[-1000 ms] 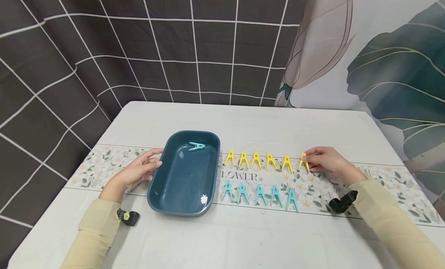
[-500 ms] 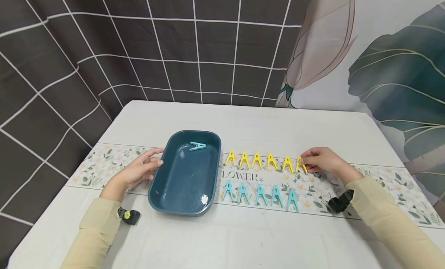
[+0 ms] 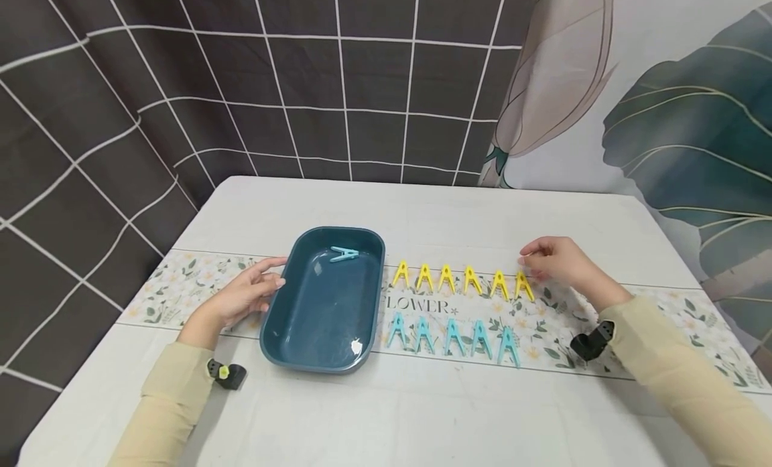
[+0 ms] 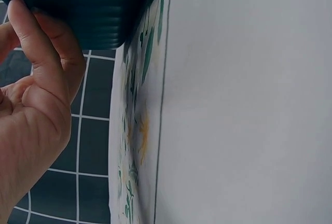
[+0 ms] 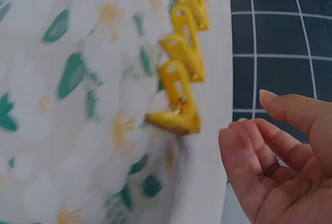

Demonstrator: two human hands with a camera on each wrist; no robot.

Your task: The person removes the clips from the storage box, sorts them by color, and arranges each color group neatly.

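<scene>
My left hand [image 3: 246,294] rests its fingertips on the left side of a dark teal basin [image 3: 273,340]; in the left wrist view the fingers [image 4: 39,53] lie against its ribbed outer wall. Inside the basin, near the far end, is a light blue clothespin [image 3: 344,254]. Just above the end of a row of yellow clothespins, my right hand [image 3: 557,260] holds nothing, its thumb and fingertips parted in the right wrist view. The last yellow clothespin [image 3: 523,286] stands on the cloth below it. Nearer to me runs a row of light blue clothespins [image 3: 452,336].
A white tablecloth [image 3: 422,413] with a floral band covers the table. Behind it hangs a dark grid-patterned curtain [image 3: 374,78], with a leaf-printed cloth [image 3: 693,118] at the right. A black wrist camera [image 3: 591,342] sits on each sleeve.
My right hand set the last yellow clothespin down at the right end of its row, slightly left of before, let go and rose away from it. The left hand stays at the basin.
</scene>
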